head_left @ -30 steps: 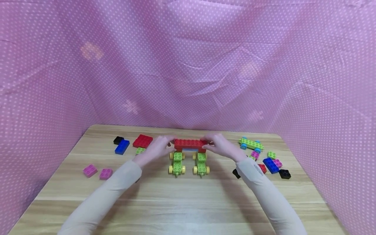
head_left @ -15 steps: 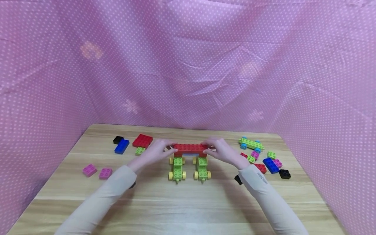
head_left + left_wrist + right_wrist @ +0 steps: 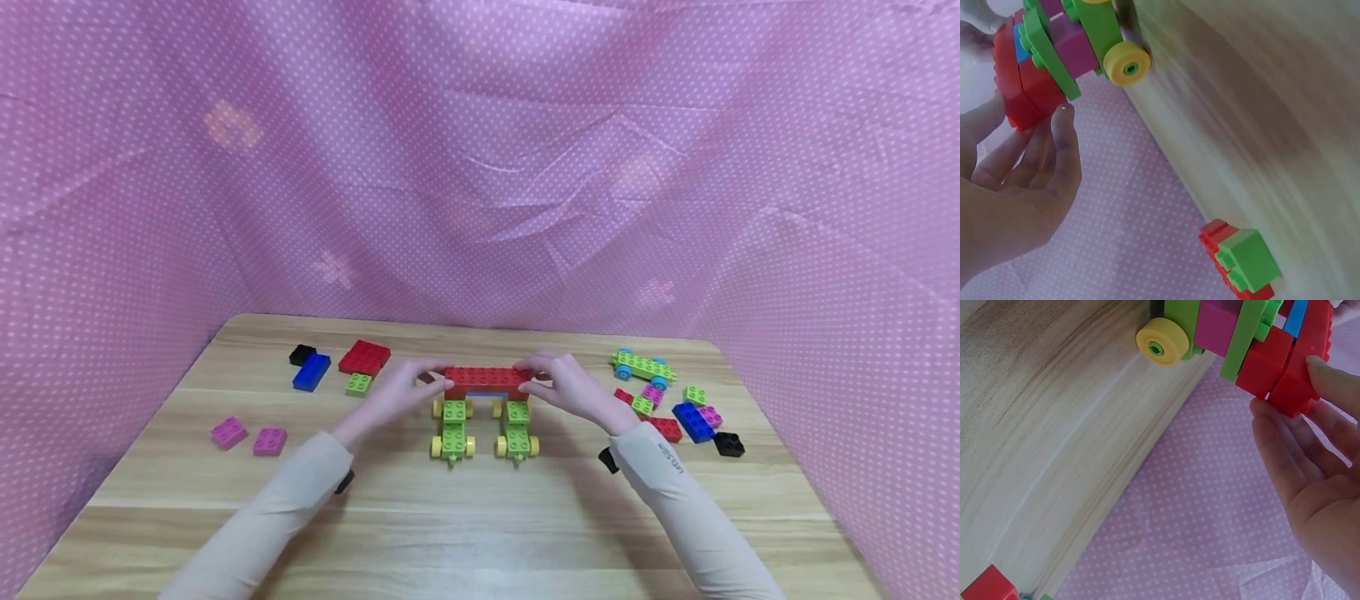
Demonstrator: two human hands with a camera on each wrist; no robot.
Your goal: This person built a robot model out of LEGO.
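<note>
both hands (image 3: 480,387) still grasp the red brick (image 3: 487,378) with fingers (image 3: 1065,134), lowered since earlier

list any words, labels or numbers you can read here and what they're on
Right sleeve: a small line of dark print near the cuff, too small and blurred to read.
Bricks, including the red brick that the left hand and right hand grip: no readable text.
Pink dotted cloth: dots only, no writing.

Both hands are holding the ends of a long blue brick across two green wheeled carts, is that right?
Not quite: the long brick is red, not blue, as the head view shows. The left hand and right hand do hold its ends across the two green wheeled carts.
</note>
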